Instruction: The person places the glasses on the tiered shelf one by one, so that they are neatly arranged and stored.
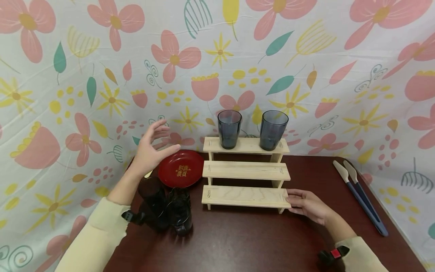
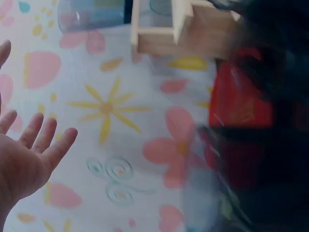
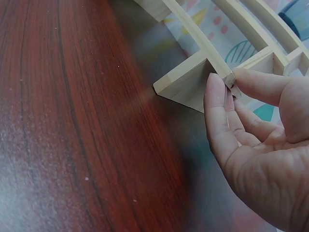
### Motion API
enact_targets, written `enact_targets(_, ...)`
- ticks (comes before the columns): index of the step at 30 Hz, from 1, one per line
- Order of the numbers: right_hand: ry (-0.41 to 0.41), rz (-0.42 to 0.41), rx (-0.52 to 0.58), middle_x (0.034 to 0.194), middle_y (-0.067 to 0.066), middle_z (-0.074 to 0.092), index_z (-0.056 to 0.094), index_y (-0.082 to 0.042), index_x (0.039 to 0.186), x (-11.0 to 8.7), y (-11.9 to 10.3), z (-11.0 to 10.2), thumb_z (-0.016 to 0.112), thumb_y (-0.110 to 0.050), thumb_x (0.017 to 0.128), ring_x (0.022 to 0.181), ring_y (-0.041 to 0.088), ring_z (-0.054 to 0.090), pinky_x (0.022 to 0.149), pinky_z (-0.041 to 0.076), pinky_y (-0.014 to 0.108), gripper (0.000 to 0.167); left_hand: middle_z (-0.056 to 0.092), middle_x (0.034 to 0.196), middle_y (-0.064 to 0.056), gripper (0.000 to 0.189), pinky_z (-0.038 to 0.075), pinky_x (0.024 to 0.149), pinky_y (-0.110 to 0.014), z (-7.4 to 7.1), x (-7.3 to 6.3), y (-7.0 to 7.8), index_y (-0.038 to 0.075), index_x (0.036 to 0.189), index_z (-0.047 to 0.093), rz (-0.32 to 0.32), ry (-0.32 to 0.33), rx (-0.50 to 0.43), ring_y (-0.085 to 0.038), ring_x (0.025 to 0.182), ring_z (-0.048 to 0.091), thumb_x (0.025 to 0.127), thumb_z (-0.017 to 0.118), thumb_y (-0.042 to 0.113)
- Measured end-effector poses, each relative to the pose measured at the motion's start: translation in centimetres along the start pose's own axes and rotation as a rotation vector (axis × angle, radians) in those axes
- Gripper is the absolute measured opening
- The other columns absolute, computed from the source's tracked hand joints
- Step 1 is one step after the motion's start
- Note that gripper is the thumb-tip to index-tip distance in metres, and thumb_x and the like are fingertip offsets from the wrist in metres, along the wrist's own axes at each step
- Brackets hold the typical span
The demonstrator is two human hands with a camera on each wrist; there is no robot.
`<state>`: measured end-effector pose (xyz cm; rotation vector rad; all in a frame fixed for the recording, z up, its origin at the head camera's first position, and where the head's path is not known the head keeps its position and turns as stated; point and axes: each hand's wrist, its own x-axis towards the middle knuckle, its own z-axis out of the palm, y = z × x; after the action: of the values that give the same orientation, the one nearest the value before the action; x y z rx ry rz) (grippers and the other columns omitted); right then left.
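A three-tier pale wooden shelf (image 1: pixel 246 170) stands on the dark table. My right hand (image 1: pixel 310 207) pinches the right end of its lowest board between thumb and fingers, as the right wrist view shows up close. Two smoky blue drinking glasses (image 1: pixel 229 130) stand upright on the top tier, one left and one right. My left hand (image 1: pixel 149 151) hovers left of the shelf, fingers spread and holding nothing. It is nearest the round red plate (image 1: pixel 166 170) with gold characters, partly behind it. In the left wrist view, the left hand (image 2: pixel 24 164) shows at the left edge.
Dark, glossy objects (image 1: pixel 180 211) stand in front of the red plate; their kind is hard to make out. A tongs-like tool (image 1: pixel 363 200) with blue handles and pale tips lies at the right. Flower-patterned cloth (image 1: pixel 136 75) hangs behind the table (image 1: pixel 238 241) and along its sides.
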<state>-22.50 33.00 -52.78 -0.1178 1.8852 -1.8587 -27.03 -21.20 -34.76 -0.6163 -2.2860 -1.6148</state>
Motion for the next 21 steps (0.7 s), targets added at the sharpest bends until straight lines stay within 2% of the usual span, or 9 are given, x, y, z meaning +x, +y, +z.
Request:
enact_targets(6,-0.005,-0.009,0.012,0.121,0.003,0.066,0.025,0.017,0.153,0.0,0.0,0.2,0.058,-0.012,0.108,0.108,0.013,0.067,0.091,0.058,0.035,0.063,0.051,0.145,-0.009,0.076,0.043,0.111,-0.048,-2.7,-3.7,-3.1,0.019,0.157,0.041,-0.082,-0.014,0.049,-0.03,0.136,0.049,0.093,0.08,0.011)
enact_targets(9,-0.005,-0.009,0.008,0.123,0.003,0.065,0.023,0.018,0.154,0.0,-0.1,0.2,0.058,-0.012,0.108,0.108,0.013,0.067,0.092,0.057,0.035,0.065,0.051,0.145,-0.011,0.075,0.043,0.112,-0.042,-3.7,-5.7,-5.1,0.013,0.157,0.041,-0.118,-0.005,0.05,-0.029,0.135,0.049,0.093,0.079,0.009)
enact_targets(14,-0.001,-0.001,0.006,0.124,0.002,0.065,0.022,0.018,0.154,-0.1,-0.1,0.2,0.059,-0.013,0.107,0.109,0.013,0.067,0.093,0.057,0.035,0.067,0.053,0.145,-0.007,0.07,0.046,0.105,-0.024,-5.2,-9.4,-8.6,0.01,0.156,0.041,-0.174,0.002,0.001,-0.025,0.135,0.049,0.095,0.075,0.004)
enact_targets(16,-0.001,-0.003,0.005,0.123,0.003,0.065,0.023,0.018,0.154,-0.1,-0.1,0.2,0.058,-0.013,0.107,0.109,0.013,0.067,0.092,0.057,0.035,0.066,0.053,0.146,-0.011,0.067,0.046,0.103,-0.021,-5.5,-10.6,-9.8,0.009,0.156,0.042,-0.181,-0.014,-0.033,-0.026,0.136,0.05,0.097,0.072,0.001)
enact_targets(21,0.0,-0.003,0.008,0.123,0.003,0.065,0.023,0.018,0.154,-0.2,0.0,0.2,0.058,-0.013,0.108,0.109,0.013,0.067,0.092,0.057,0.035,0.066,0.053,0.148,-0.021,0.062,0.046,0.102,-0.02,-5.7,-12.3,-11.8,0.003,0.157,0.04,-0.18,-0.077,-0.107,-0.022,0.137,0.051,0.1,0.065,-0.002)
